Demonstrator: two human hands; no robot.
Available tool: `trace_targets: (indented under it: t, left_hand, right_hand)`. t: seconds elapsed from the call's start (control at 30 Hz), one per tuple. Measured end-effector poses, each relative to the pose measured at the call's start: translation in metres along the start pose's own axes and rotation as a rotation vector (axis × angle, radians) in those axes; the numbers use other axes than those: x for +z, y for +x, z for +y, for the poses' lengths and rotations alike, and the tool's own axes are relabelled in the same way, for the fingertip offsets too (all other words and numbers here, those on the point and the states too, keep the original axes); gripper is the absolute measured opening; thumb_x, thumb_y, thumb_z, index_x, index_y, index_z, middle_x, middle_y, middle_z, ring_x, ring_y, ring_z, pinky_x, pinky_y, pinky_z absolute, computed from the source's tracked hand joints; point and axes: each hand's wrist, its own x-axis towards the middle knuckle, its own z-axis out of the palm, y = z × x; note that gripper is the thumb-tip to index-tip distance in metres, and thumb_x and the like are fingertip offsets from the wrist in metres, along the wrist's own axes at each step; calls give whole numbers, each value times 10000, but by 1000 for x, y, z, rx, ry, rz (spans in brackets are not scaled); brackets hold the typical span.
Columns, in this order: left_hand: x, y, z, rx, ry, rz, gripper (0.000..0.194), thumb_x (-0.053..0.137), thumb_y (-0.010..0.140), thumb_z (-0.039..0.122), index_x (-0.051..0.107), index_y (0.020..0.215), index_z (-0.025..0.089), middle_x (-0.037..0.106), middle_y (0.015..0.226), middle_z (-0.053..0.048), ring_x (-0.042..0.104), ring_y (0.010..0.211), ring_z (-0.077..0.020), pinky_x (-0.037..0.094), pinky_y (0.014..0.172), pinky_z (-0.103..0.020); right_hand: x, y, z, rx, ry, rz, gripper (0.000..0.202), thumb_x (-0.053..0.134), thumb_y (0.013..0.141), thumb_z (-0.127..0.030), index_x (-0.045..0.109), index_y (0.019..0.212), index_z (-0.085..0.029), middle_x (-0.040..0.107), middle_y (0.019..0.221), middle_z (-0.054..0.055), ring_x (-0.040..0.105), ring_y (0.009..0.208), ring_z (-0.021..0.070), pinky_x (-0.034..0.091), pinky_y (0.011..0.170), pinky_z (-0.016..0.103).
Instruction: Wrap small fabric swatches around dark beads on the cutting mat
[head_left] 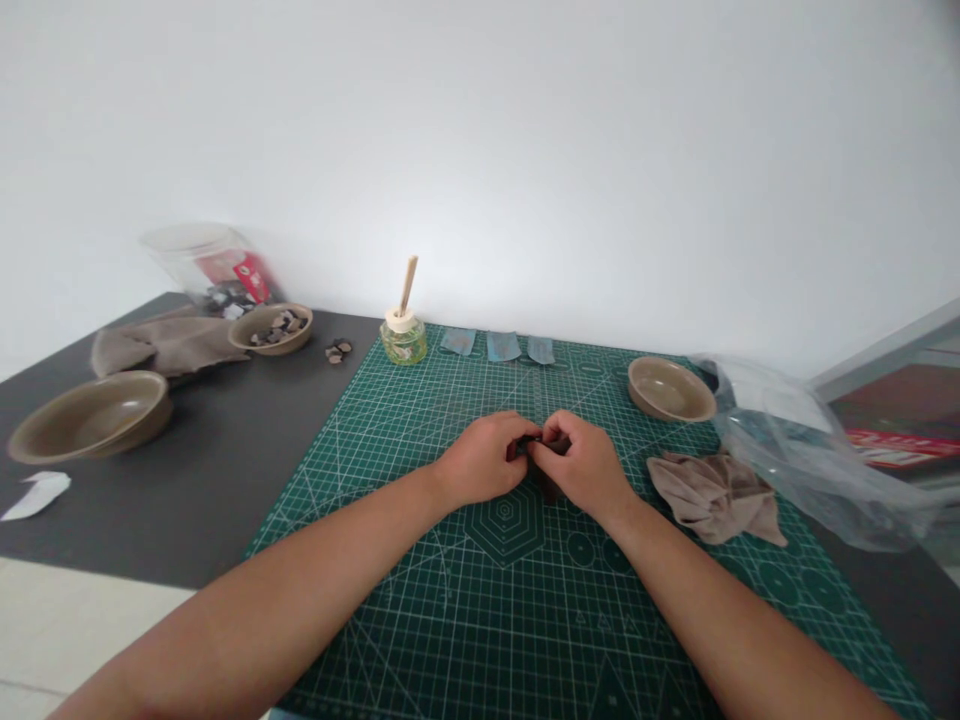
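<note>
Both hands meet over the middle of a green cutting mat [480, 620] with white grid lines. My left hand [486, 458] is closed, thumb and fingers pinching the left end of a small dark brown piece [547, 487]. From the other side my right hand [581, 462] pinches the same piece, its fingertips nearly touching those of the left. Part of the piece hangs below the fingers toward the mat; the rest is hidden by the fingers, and its exact shape cannot be made out.
Left: a large bowl [94, 415], a small bowl [270, 328] of dark pieces, a brown cloth [176, 345], a clear jar [214, 270]. Behind: a reed bottle [403, 338], blue squares [503, 346]. Right: an empty bowl [670, 388], a crumpled cloth [716, 495], a plastic bag [817, 460].
</note>
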Motion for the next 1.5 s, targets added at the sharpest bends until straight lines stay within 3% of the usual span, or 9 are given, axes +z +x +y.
trace_targets:
  t: [0.8, 1.5]
  left_hand:
    - [0, -2, 0, -13, -47, 24, 352, 461, 641, 11, 635, 906, 164, 552, 740, -9, 494, 688, -125, 386, 615, -229]
    - [-1, -2, 1, -8, -35, 14, 294, 459, 635, 14, 619, 835, 159, 539, 726, -4, 481, 681, -122, 374, 612, -229]
  right_hand:
    - [1, 1, -3, -24, 10, 0, 99, 528, 692, -209, 466, 615, -204, 533, 548, -37, 493, 515, 119, 346, 510, 233]
    - [3, 1, -1, -24, 3, -6, 104, 526, 694, -193, 458, 617, -206, 528, 544, -38, 494, 514, 123, 344, 510, 239]
